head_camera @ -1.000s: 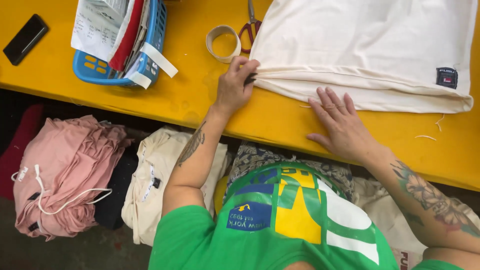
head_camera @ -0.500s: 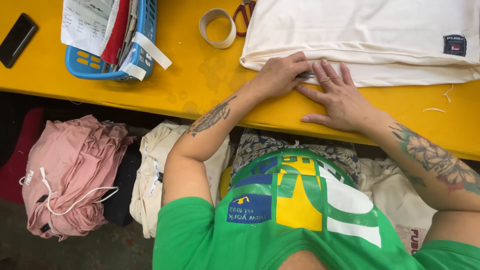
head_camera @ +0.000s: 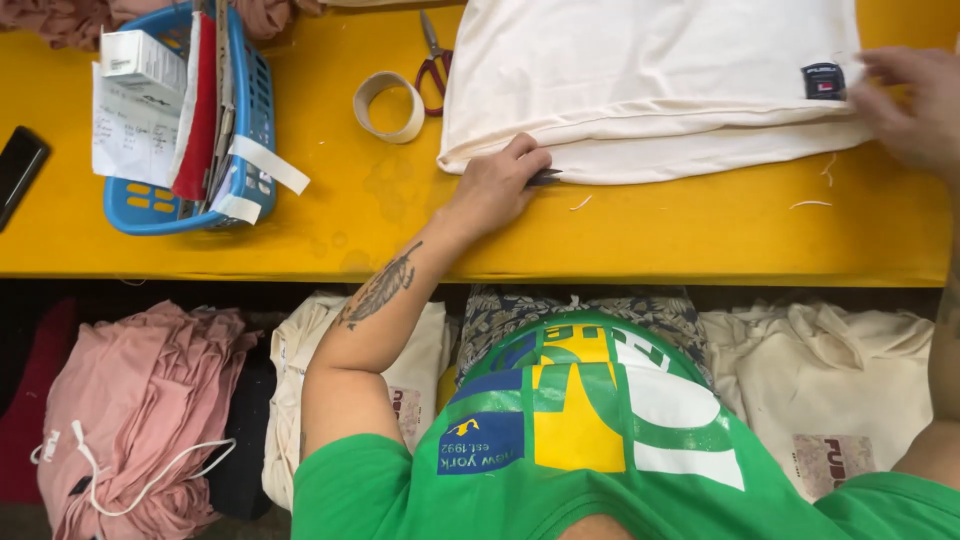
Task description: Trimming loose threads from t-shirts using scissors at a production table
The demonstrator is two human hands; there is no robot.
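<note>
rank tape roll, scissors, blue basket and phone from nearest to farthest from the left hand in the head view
From the left hand:
1. Tape roll, just up and to its left on the table.
2. Scissors, farther up, beside the cloth's edge.
3. Blue basket, well to the left.
4. Phone, at the far left edge.

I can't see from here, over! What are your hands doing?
Left hand pressing the cream cloth's near edge, small dark tool under the fingers. Right hand at the cloth's right end by the label. Tape roll and scissors lie alongside, clear.
</note>
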